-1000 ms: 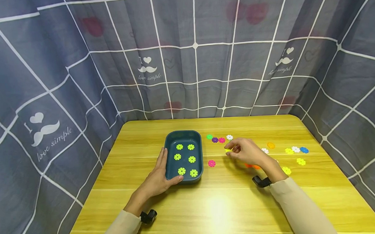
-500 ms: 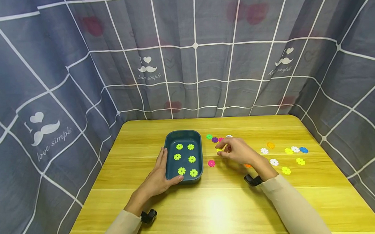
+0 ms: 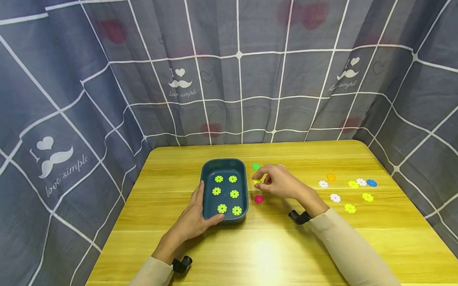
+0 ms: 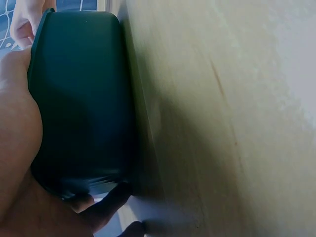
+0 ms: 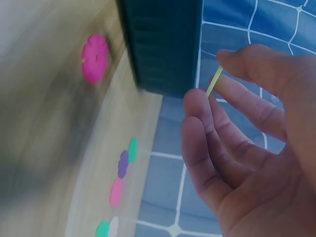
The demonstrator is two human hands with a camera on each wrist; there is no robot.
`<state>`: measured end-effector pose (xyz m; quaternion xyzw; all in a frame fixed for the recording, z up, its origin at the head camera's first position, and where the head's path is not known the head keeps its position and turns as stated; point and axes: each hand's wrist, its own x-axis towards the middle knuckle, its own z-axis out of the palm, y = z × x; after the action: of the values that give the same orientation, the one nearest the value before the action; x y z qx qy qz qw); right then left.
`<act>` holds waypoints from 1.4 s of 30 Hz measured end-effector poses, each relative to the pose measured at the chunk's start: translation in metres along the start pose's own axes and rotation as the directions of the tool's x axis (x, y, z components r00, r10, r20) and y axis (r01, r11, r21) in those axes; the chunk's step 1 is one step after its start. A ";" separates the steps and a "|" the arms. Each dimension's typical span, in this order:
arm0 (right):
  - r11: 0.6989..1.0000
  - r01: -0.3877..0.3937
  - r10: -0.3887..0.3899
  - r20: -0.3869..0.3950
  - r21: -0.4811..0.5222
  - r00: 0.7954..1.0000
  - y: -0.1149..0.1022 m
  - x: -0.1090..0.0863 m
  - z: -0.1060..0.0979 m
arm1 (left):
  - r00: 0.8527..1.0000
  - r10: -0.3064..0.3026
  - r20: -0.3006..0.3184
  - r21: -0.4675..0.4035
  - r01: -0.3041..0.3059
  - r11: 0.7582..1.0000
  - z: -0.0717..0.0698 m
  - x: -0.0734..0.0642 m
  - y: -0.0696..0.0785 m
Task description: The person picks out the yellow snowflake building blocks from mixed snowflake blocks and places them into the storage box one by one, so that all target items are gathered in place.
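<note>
Just right of the dark tray (image 3: 224,169), the right hand (image 3: 279,181) pinches a yellow disc (image 3: 257,182), come leftward since earlier. Left hand (image 3: 193,213) unmoved: fingers straight along the tray's side, thumb spread at near edge. Six yellow-green discs (image 3: 234,194) inside, unchanged. Pink disc (image 3: 258,199) same spot on desk (image 3: 226,258); purple disc (image 5: 123,164) now hidden from head view.
</note>
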<state>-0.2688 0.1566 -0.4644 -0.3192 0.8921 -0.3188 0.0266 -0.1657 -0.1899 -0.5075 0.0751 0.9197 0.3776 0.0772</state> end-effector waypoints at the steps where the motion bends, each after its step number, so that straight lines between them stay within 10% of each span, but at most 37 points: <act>1: 1.000 0.002 -0.002 0.002 0.003 1.000 -0.002 0.001 0.001 | 1.000 -0.001 0.000 -0.001 0.001 1.000 0.000 0.000 0.000; 42: 0.990 0.114 -0.109 0.055 -0.089 0.992 -0.042 0.050 0.015 | 1.000 -0.007 0.023 0.006 0.007 1.000 -0.002 0.000 0.000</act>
<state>-0.2819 0.0941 -0.4446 -0.3774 0.8856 -0.2704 0.0164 -0.1660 -0.1911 -0.5065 0.0763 0.9201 0.3737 0.0888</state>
